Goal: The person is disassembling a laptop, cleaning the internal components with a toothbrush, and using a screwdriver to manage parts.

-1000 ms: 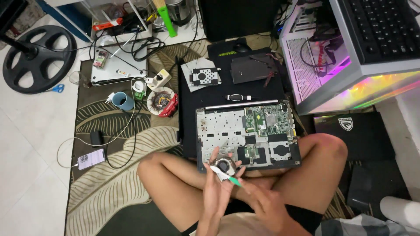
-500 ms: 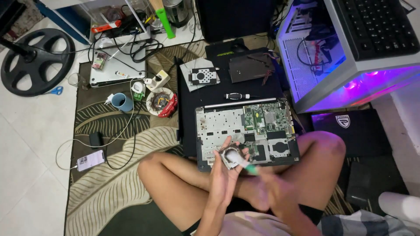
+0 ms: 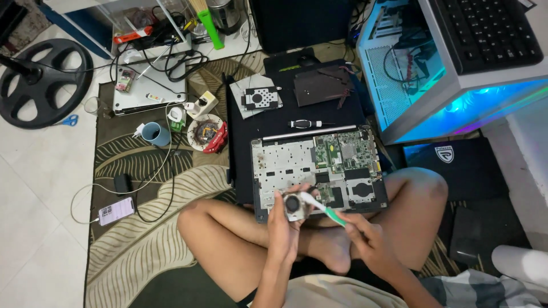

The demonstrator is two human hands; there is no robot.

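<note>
I sit cross-legged on a patterned rug. My left hand (image 3: pixel 283 225) holds a small round laptop cooling fan (image 3: pixel 294 204) just above my lap. My right hand (image 3: pixel 368 236) grips a white and green toothbrush (image 3: pixel 322 208), whose head touches the fan. Just beyond the fan lies an opened laptop base (image 3: pixel 319 168) with its green circuit board exposed, resting on a black mat in front of my legs.
A lit glass computer case (image 3: pixel 445 68) with a keyboard on top stands at the right. On the rug are a blue mug (image 3: pixel 156 134), a bowl of small parts (image 3: pixel 206 132), a phone (image 3: pixel 116 211) on a cable, a silver laptop (image 3: pixel 148 91) and a fan base (image 3: pixel 43 82).
My left hand has lifted the fan a little and turned it toward me. My right hand has swung the toothbrush from low in my lap up onto the fan.
</note>
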